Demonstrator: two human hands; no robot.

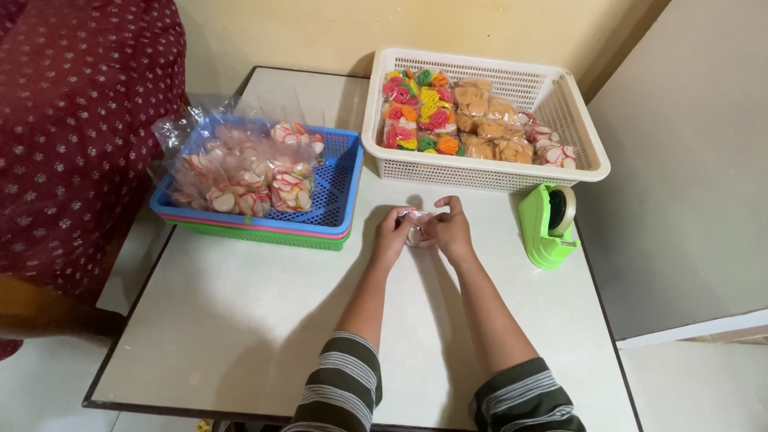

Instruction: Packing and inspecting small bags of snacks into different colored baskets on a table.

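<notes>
Fingers of both hands closed round one small clear packet [418,232], which looks to hold pale round crackers w/ pink rims; contents partly hidden by the grip. Left hand [394,234] pinches packet's left side, right hand [453,230] grips its right side & top, thumb raised. Packet sits between the hands, just above or on the white tabletop [240,320], can't tell which, near the tabletop's middle, a bit toward the far edge. Both forearms bare, striped sleeves [344,384] at the elbows.

Just right of the right hand: green tape dispenser [548,224] on the tabletop, roll of tape in it. Beyond the hands, at far edge: white plastic basket [488,172], holding packets of multicoloured crackers at left, brown ones in the middle, pink-rimmed ones at right. Left of the hands, apart from them: blue tray [336,192] stacked on pink & green trays, w/ clear bags of pink-rimmed crackers heaped in its left part. At far left, beside the tabletop, another person in dark red dotted cloth [72,144].
</notes>
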